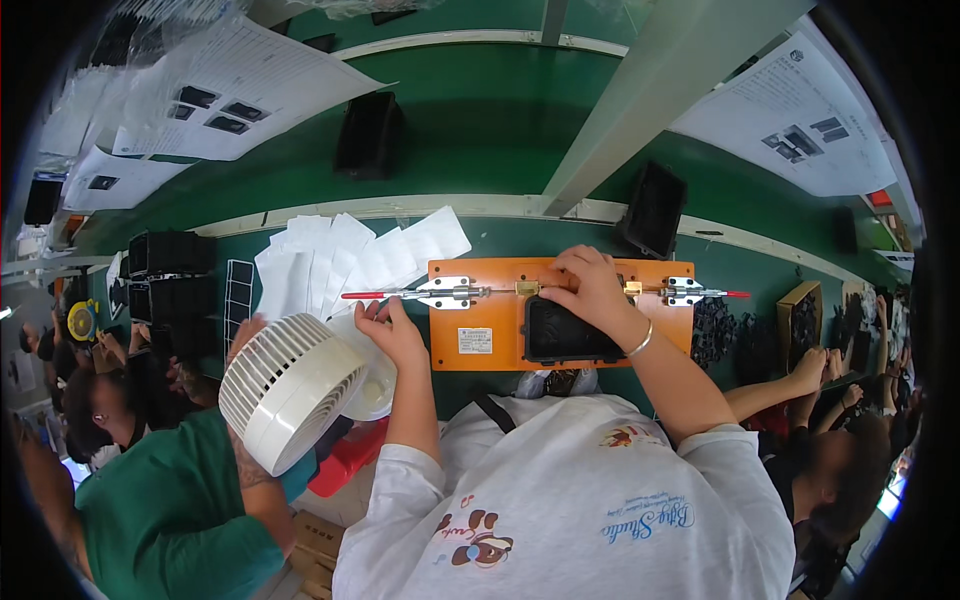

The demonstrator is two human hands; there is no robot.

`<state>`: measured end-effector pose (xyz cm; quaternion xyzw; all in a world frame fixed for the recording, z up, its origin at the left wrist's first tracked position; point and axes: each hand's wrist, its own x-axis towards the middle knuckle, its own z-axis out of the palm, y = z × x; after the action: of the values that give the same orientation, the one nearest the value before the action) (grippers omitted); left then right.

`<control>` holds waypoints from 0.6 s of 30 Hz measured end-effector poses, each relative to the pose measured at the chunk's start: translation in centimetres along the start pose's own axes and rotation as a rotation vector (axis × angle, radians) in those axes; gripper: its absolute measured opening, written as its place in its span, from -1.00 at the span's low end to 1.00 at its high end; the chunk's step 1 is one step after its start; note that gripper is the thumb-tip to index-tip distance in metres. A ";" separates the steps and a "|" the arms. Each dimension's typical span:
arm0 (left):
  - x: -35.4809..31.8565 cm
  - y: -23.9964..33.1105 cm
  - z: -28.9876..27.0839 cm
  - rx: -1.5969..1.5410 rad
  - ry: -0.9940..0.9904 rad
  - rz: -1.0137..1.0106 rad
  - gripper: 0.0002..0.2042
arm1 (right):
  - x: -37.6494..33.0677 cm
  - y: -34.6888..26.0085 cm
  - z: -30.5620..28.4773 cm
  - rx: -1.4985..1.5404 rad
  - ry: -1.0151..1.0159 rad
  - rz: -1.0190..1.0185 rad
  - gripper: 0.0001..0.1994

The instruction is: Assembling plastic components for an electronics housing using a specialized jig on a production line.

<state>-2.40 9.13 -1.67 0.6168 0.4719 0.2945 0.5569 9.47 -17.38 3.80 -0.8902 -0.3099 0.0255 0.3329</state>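
Note:
In front of me lies an orange fixture board [460, 358] with a push clamp at each side. My left hand [393, 330] has its fingers curled at the red handle [362, 295] of the left clamp [452, 292]. A black plastic case [562, 333] sits in the middle of the board, its hollow side up. My right hand [592, 288] bends over the case's far edge, thumb at the near side of a brass block [527, 288] and fingers beyond it. The palm hides part of that edge. The right clamp [684, 291] is untouched.
White sheets [330, 255] are fanned out left of the board. A white fan [292, 392] stands close to my left forearm. Black bins [654, 210] sit at the back, and a pile of black parts [712, 338] lies right. Co-workers sit on both sides.

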 end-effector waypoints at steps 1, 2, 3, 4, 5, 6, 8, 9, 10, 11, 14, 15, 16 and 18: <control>0.0 0.1 0.2 -0.002 -0.003 -0.003 -0.41 | 0.4 0.3 0.3 0.113 -0.061 0.069 -0.69; -0.1 0.2 0.4 -0.016 0.015 0.013 -0.42 | 0.5 0.4 0.4 0.225 -0.121 0.138 -0.72; -0.4 0.4 0.7 -0.032 0.032 0.028 -0.42 | 0.4 0.3 0.3 0.220 -0.120 0.140 -0.72; -0.8 0.4 0.8 -0.034 0.028 0.024 -0.42 | 0.6 -1.0 -0.3 0.067 -0.101 0.041 -0.76; -1.7 0.6 0.9 0.059 0.033 0.153 -0.44 | 0.6 -1.9 -0.7 -0.090 -0.079 -0.055 -0.79; -2.8 0.9 1.0 0.151 0.038 0.283 -0.46 | 0.3 -2.0 -0.3 -0.100 -0.075 -0.049 -0.79; -5.3 2.1 1.2 0.205 -0.220 0.432 -0.65 | -0.3 -1.7 0.6 0.001 -0.129 -0.003 -0.80; -6.3 2.3 1.7 0.093 -0.390 0.471 -0.73 | -0.4 -1.8 0.7 -0.008 -0.124 0.001 -0.80; -7.0 2.7 2.3 0.088 -0.393 0.472 -0.73 | -0.3 -2.1 0.8 0.014 -0.110 0.004 -0.82; -7.8 3.0 3.0 0.149 -0.535 0.519 -0.79 | -0.4 -2.2 0.9 0.031 -0.094 0.013 -0.83; -9.1 4.0 5.0 0.238 -0.722 0.631 -0.85 | -0.8 -2.1 1.6 0.058 -0.035 0.028 -0.86; -9.4 4.4 5.6 0.271 -0.759 0.696 -0.86 | -0.9 -2.0 1.8 0.072 -0.003 0.023 -0.87; -9.6 4.9 6.0 0.354 -0.749 0.730 -0.86 | -1.0 -2.0 1.8 0.069 -0.001 0.025 -0.87; -9.2 4.6 6.7 0.395 -0.819 0.713 -0.85 | -1.1 -2.0 1.8 0.087 0.021 0.022 -0.88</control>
<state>1.22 -1.73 2.88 0.8937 0.0270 0.1076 0.4348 7.11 -15.79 3.42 -0.8784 -0.2953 0.0334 0.3744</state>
